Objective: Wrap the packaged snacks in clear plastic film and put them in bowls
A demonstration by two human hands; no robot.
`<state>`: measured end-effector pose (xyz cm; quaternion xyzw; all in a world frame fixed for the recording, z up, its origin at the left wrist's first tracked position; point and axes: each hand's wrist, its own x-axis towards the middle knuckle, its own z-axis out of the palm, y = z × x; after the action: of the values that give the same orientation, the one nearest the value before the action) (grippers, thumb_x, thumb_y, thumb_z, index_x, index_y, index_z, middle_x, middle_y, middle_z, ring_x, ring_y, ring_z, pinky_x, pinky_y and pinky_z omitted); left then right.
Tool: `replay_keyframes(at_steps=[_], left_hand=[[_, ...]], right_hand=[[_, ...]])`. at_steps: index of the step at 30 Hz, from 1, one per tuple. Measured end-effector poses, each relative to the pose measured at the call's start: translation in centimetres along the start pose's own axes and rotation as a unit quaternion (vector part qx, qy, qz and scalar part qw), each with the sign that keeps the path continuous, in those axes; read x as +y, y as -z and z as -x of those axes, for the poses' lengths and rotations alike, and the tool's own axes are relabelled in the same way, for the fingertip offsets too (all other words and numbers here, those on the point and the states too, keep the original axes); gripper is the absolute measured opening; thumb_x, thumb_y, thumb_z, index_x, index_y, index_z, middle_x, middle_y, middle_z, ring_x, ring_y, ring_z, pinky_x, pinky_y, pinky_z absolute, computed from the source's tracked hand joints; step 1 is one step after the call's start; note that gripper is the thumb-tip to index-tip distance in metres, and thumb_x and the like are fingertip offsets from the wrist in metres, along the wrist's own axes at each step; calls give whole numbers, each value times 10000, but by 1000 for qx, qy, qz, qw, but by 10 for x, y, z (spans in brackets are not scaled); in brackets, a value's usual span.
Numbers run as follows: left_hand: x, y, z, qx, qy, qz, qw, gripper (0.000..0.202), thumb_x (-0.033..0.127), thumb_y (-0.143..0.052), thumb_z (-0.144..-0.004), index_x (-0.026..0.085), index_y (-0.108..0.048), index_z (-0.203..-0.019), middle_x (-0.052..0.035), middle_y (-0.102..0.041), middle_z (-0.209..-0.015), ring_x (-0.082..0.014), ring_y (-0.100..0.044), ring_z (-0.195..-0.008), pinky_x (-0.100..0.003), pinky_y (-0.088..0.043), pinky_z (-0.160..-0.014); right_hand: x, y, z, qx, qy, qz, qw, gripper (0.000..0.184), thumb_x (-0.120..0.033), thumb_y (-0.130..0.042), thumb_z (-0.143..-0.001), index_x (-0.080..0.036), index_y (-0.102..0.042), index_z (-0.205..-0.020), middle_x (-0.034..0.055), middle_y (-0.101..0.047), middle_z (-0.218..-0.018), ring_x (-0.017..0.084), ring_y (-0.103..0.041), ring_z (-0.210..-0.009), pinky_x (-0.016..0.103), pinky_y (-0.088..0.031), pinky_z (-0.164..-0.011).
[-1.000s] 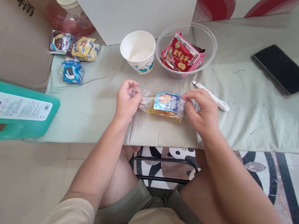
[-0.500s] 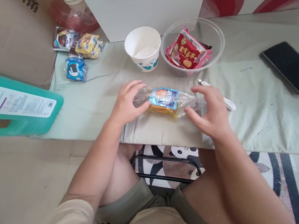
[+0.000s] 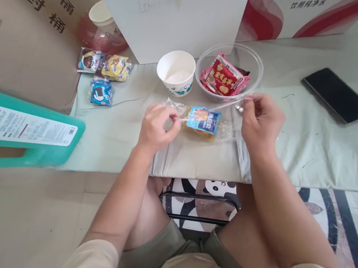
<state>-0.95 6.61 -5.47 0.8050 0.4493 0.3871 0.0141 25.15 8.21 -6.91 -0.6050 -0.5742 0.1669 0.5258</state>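
Observation:
A clear plastic bag (image 3: 225, 131) lies on the cloth in front of me, and in it or under its film is a snack packet (image 3: 203, 119) with a blue and yellow wrapper. My left hand (image 3: 160, 126) pinches the bag's film at the left. My right hand (image 3: 263, 123), raised a little, pinches another edge of it at the right. A strip of film stretches taut between the two hands above the packet. Beneath the right hand the metal tip of a white-handled tool (image 3: 239, 108) peeks out; the hand hides most of it.
Behind the bag stand a paper cup (image 3: 175, 74) and a clear plastic bowl (image 3: 259, 76) of red and pink packets. Several small snack packs (image 3: 101, 92) lie at left, near a carton (image 3: 33, 59) and a teal container (image 3: 73, 139). A phone (image 3: 338, 94) rests at right.
Both hands, open beside the bag before, have closed on its film and drawn it taut. My right hand has risen slightly. The view has shifted a little.

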Motion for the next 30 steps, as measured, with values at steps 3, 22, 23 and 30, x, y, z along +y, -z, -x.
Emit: replay_keyframes(at_steps=[3,22,23,30], left_hand=[[4,2,5,-39,11,-10,999,110,238,-657,-830,233,-671,-939,42,-633,-666,-178,-637,-690,-375,-467,-862],[46,31,29,-277,130,190,933,44,245,-643,-866,217,-676,-857,56,-688,-611,-67,-537,-443,-196,-441,-490],[45,33,29,-290,154,221,918,39,240,-650,-855,216,-681,-855,55,-691,-604,-62,-524,-431,-189,-431,-473],[36,24,24,-185,159,180,953,73,259,-669,-844,228,-672,-779,73,-545,-516,-79,-466,-442,-228,-442,-502]], right_hand=[[2,1,-6,-5,24,53,998,283,-398,-441,-1045,-248,-678,-1010,68,-702,-892,207,-669,-784,385,-539,-736],[-9,20,54,-295,289,95,906,465,-278,-572,-896,-270,-616,-1358,70,-729,-1243,258,-645,-1087,422,-410,-897],[-8,21,56,-293,292,117,903,454,-257,-579,-890,-291,-637,-1340,57,-735,-1170,255,-632,-1046,420,-392,-875],[-16,23,58,-288,336,125,888,73,-247,-606,-883,-242,-625,-813,31,-701,-1328,308,-537,-1325,499,-344,-1087]])
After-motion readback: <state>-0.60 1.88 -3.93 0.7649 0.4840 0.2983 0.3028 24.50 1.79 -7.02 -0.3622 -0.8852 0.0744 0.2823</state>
